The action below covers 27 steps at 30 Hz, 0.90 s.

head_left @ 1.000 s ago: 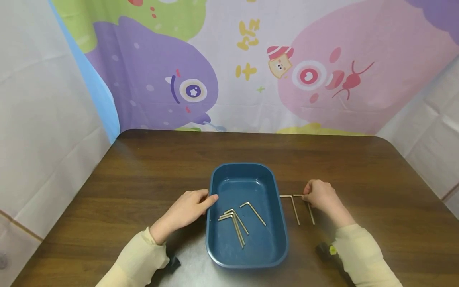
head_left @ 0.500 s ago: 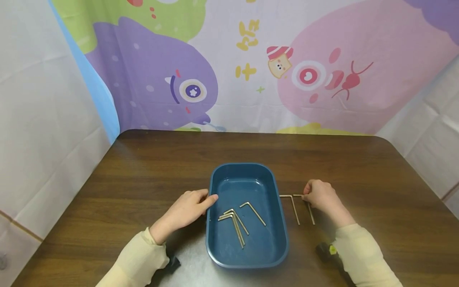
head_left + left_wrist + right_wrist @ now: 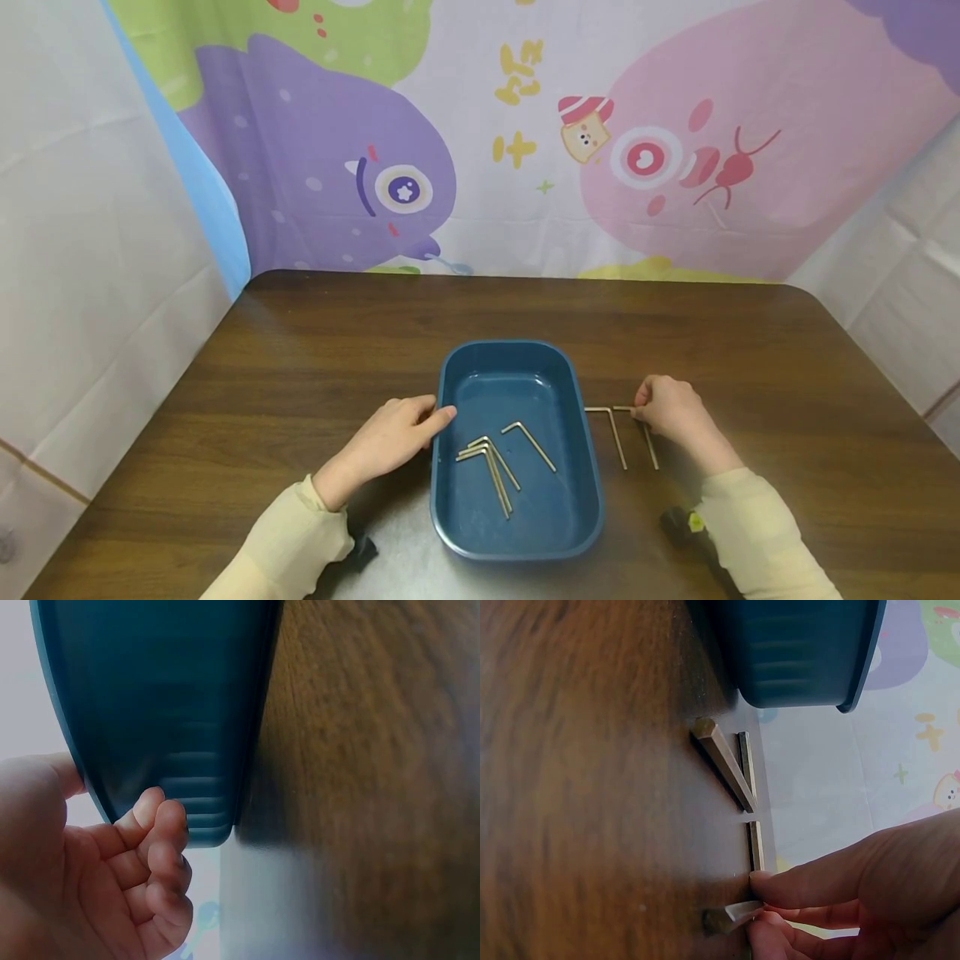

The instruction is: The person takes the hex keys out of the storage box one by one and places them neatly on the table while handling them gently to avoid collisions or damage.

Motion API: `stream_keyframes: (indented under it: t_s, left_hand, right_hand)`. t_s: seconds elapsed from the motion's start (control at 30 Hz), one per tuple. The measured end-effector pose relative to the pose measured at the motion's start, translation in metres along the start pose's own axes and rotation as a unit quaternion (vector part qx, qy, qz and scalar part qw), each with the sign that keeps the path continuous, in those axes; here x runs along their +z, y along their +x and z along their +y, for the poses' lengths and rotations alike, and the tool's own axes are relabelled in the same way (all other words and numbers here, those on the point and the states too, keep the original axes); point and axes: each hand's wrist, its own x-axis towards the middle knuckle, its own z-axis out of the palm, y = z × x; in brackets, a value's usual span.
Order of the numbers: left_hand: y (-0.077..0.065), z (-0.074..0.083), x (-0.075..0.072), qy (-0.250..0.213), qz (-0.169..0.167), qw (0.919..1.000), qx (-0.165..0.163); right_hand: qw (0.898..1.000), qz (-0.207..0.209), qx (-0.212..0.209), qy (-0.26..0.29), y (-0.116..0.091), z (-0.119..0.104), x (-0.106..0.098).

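A blue rectangular tub (image 3: pixel 517 533) stands on the table, with several brass-coloured hex keys (image 3: pixel 497 483) lying in its left half and middle. My left hand (image 3: pixel 393 433) grips the tub's left rim, thumb over the edge and fingers outside; in the left wrist view the curled fingertips (image 3: pixel 171 817) lie against the outer wall. To the tub's right, one hex key (image 3: pixel 618 442) lies on the table. Beside it my right hand (image 3: pixel 669 408) pinches another hex key (image 3: pixel 651 450) near its bend, thumb and fingers low at the tabletop; the right wrist view shows its long end (image 3: pixel 731 916).
The brown wooden table (image 3: pixel 337 333) reaches back to a cartoon-printed curtain (image 3: pixel 510 217). Pale sheets hang at the left and right. A dark strap with a yellow tag (image 3: pixel 696 522) shows by the right sleeve.
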Motion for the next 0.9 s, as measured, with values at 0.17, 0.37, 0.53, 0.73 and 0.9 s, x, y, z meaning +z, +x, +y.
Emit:
stream_keyframes:
  t_s: [0.17, 0.37, 0.53, 0.73, 0.9]
  left_hand:
    - [-0.0003, 0.0001, 0.0002, -0.001, 0.0, 1.0, -0.002]
    - [-0.0009, 0.0003, 0.0003, -0.002, -0.001, 1.0, -0.003]
    - [-0.001, 0.0002, 0.001, -0.002, -0.002, 1.0, -0.002]
    - [-0.0006, -0.0003, 0.0013, -0.001, 0.001, 1.0, 0.001]
    - [-0.0006, -0.0004, 0.0008, -0.003, 0.001, 1.0, 0.002]
  right_hand:
    - [1.0, -0.003, 0.002, -0.001, 0.0002, -0.0005, -0.0001]
    - [1.0, -0.004, 0.003, -0.001, 0.0006, -0.0004, 0.0004]
    - [1.0, -0.005, 0.004, -0.001, 0.0003, -0.0004, 0.0004]
    - [1.0, 0.003, -0.004, -0.014, 0.0004, -0.0004, -0.0001]
    - [0.999, 0.032, -0.023, -0.038, -0.0009, -0.0041, -0.0012]
